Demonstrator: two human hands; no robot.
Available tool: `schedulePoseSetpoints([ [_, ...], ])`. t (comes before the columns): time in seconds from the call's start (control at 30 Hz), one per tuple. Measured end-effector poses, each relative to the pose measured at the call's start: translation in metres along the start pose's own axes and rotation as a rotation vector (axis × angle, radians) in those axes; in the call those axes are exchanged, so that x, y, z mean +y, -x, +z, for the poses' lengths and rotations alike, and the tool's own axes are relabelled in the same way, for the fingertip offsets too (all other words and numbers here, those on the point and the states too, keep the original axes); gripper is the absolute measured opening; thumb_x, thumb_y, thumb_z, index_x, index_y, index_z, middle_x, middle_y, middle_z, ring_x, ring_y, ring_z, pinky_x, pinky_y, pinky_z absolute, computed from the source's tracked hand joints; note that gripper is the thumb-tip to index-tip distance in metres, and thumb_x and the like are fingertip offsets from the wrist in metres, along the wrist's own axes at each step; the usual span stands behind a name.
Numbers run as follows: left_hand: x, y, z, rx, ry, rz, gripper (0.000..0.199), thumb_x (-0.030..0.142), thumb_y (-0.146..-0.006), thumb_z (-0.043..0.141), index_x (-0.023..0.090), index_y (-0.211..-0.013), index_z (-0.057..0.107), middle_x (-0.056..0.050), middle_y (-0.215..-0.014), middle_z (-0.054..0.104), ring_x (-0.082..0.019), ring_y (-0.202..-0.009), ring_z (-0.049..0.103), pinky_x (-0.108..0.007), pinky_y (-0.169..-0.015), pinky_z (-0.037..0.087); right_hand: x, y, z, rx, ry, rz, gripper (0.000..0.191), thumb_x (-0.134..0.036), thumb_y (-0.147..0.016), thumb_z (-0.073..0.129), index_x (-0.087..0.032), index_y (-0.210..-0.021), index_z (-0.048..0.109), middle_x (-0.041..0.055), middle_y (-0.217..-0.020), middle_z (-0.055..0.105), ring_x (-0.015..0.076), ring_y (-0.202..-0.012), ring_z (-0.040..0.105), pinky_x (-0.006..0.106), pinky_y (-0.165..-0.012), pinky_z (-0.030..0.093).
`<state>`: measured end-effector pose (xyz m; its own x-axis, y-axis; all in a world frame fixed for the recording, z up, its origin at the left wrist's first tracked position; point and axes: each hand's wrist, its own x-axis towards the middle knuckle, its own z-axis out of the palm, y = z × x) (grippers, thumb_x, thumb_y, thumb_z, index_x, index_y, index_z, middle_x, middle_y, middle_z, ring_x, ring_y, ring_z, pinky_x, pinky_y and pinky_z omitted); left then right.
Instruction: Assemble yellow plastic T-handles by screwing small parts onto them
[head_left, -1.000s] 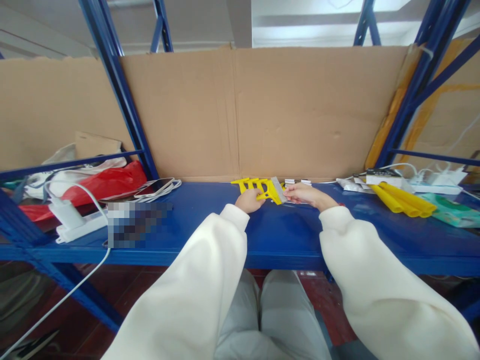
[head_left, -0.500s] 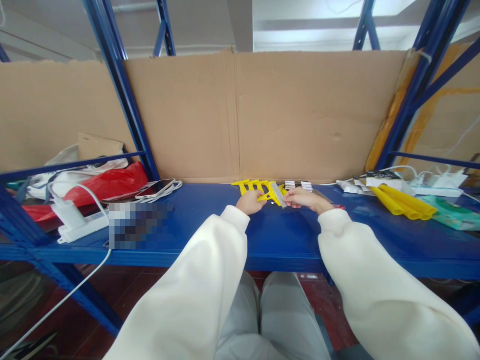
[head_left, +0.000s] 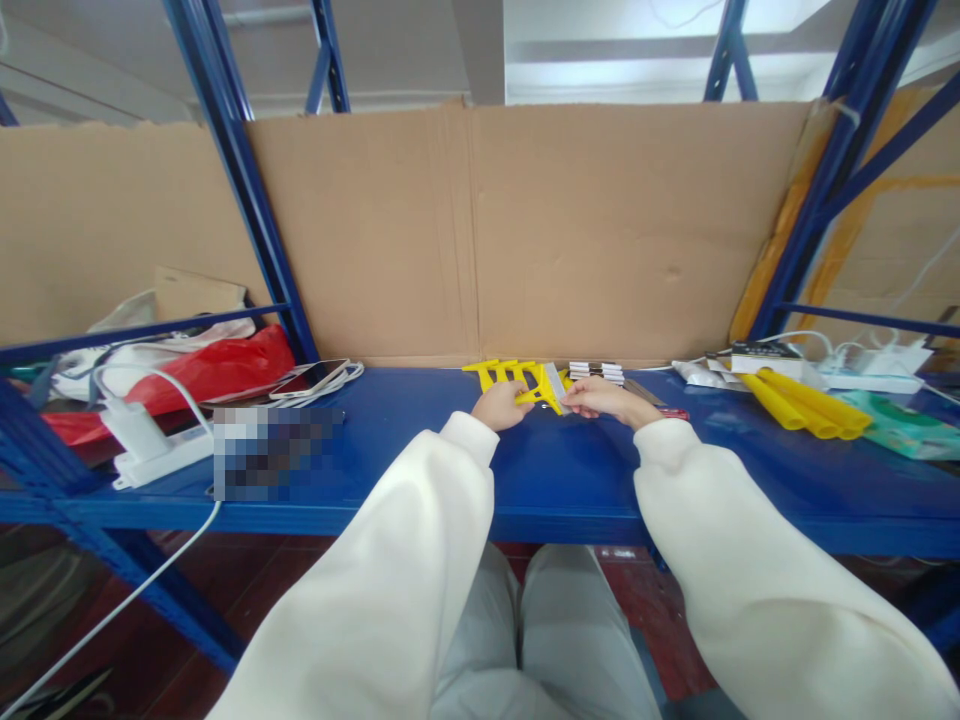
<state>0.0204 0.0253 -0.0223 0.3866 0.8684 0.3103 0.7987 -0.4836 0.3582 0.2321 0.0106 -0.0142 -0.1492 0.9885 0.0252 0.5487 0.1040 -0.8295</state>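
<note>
My left hand (head_left: 501,404) is closed around the yellow plastic handle of a scraper-like tool (head_left: 547,396), just above the blue shelf. A flat silver-grey strip (head_left: 557,388) runs slantwise along the tool's head. My right hand (head_left: 600,397) pinches with thumb and fingers at the strip's lower right end; whether a smaller part sits in that pinch is hidden. Behind my left hand, several similar yellow pieces (head_left: 501,370) lie in a row by the cardboard. Several small white packs with dark ends (head_left: 596,372) lie just behind my right hand.
A cardboard panel (head_left: 600,230) closes the shelf's back, between blue posts (head_left: 247,190). Yellow tubes (head_left: 810,405), a green packet (head_left: 911,425) and chargers stand right. A white power strip (head_left: 165,455), its cable and a red bag (head_left: 217,375) lie left. The shelf's front edge (head_left: 570,525) crosses before me.
My right hand has shifted very slightly left along the silver-grey strip. My left hand keeps its hold on the yellow handle. The view has moved a little.
</note>
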Motion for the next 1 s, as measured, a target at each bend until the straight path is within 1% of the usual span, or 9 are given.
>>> schedulePoseSetpoints([
  [0.1, 0.001, 0.001, -0.001, -0.005, 0.019, 0.007, 0.03, 0.023, -0.091, 0.07, 0.016, -0.119, 0.075, -0.01, -0.121, 0.078, -0.026, -0.117, 0.072, -0.035, -0.105, 0.054, 0.002, -0.001, 0.001, -0.008, 0.004, -0.017, 0.029, -0.025, -0.077, 0.077, -0.018, -0.058, 0.057, -0.0043, -0.046, 0.048, 0.0068, -0.044, 0.04, 0.021, -0.045, 0.028],
  [0.33, 0.0, 0.002, -0.004, 0.007, 0.023, 0.048, 0.03, 0.024, -0.093, 0.066, 0.017, -0.121, 0.073, -0.01, -0.126, 0.076, -0.026, -0.12, 0.07, -0.036, -0.109, 0.052, 0.005, -0.002, 0.0, -0.049, -0.099, -0.093, 0.045, -0.051, -0.066, 0.086, -0.02, -0.061, 0.055, -0.007, -0.048, 0.043, 0.0062, -0.046, 0.035, 0.022, -0.046, 0.025],
  [0.43, 0.001, 0.004, -0.002, 0.012, -0.02, 0.093, 0.039, 0.023, -0.095, 0.063, 0.02, -0.133, 0.067, -0.01, -0.136, 0.071, -0.027, -0.127, 0.066, -0.037, -0.111, 0.05, 0.006, -0.003, 0.002, -0.051, -0.138, -0.115, 0.047, -0.054, -0.061, 0.087, -0.02, -0.062, 0.054, -0.0071, -0.051, 0.043, 0.0059, -0.048, 0.033, 0.022, -0.047, 0.024],
  [0.5, 0.004, 0.007, 0.0, 0.022, -0.053, 0.143, 0.051, 0.019, -0.096, 0.06, 0.024, -0.147, 0.057, -0.011, -0.143, 0.066, -0.026, -0.13, 0.063, -0.038, -0.111, 0.049, 0.007, -0.003, 0.003, -0.067, -0.157, -0.124, 0.048, -0.054, -0.059, 0.087, -0.02, -0.063, 0.053, -0.0068, -0.053, 0.045, 0.0059, -0.049, 0.033, 0.022, -0.047, 0.024],
  [0.57, 0.008, 0.011, 0.003, 0.011, -0.11, 0.172, 0.062, 0.017, -0.097, 0.055, 0.028, -0.157, 0.046, -0.012, -0.142, 0.064, -0.028, -0.127, 0.065, -0.043, -0.108, 0.051, 0.008, -0.004, 0.004, -0.1, -0.166, -0.131, 0.048, -0.054, -0.058, 0.087, -0.019, -0.064, 0.054, -0.0066, -0.055, 0.046, 0.0057, -0.05, 0.033, 0.022, -0.048, 0.024],
  [0.6, 0.011, 0.012, 0.004, -0.004, -0.145, 0.187, 0.062, 0.017, -0.099, 0.051, 0.03, -0.159, 0.044, -0.013, -0.139, 0.064, -0.029, -0.123, 0.066, -0.045, -0.105, 0.053, 0.008, -0.005, 0.005, -0.118, -0.169, -0.137, 0.048, -0.054, -0.057, 0.086, -0.019, -0.064, 0.054, -0.0068, -0.055, 0.045, 0.0056, -0.05, 0.032, 0.022, -0.048, 0.023],
  [0.73, 0.016, 0.017, 0.005, -0.057, -0.257, 0.217, 0.056, 0.017, -0.103, 0.04, 0.031, -0.155, 0.052, -0.016, -0.134, 0.061, -0.03, -0.114, 0.068, -0.046, -0.099, 0.055, 0.013, -0.007, 0.005, -0.169, -0.173, -0.153, 0.049, -0.057, -0.058, 0.084, -0.02, -0.064, 0.053, -0.0084, -0.055, 0.039, 0.0054, -0.05, 0.03, 0.022, -0.048, 0.02],
  [0.87, 0.017, 0.018, 0.005, -0.061, -0.298, 0.231, 0.057, 0.014, -0.102, 0.04, 0.031, -0.155, 0.052, -0.015, -0.135, 0.059, -0.03, -0.113, 0.068, -0.046, -0.099, 0.055, 0.017, -0.009, 0.003, -0.183, -0.162, -0.13, 0.052, -0.059, -0.058, 0.085, -0.021, -0.064, 0.05, -0.0085, -0.054, 0.038, 0.0057, -0.049, 0.03, 0.022, -0.047, 0.019],
  [1.0, 0.017, 0.019, 0.005, -0.053, -0.292, 0.245, 0.052, 0.02, -0.104, 0.042, 0.033, -0.154, 0.053, -0.014, -0.136, 0.059, -0.03, -0.113, 0.067, -0.047, -0.099, 0.055, 0.018, -0.009, 0.003, -0.209, -0.178, -0.133, 0.056, -0.061, -0.057, 0.086, -0.021, -0.064, 0.048, -0.009, -0.055, 0.036, 0.0053, -0.049, 0.028, 0.022, -0.046, 0.018],
])
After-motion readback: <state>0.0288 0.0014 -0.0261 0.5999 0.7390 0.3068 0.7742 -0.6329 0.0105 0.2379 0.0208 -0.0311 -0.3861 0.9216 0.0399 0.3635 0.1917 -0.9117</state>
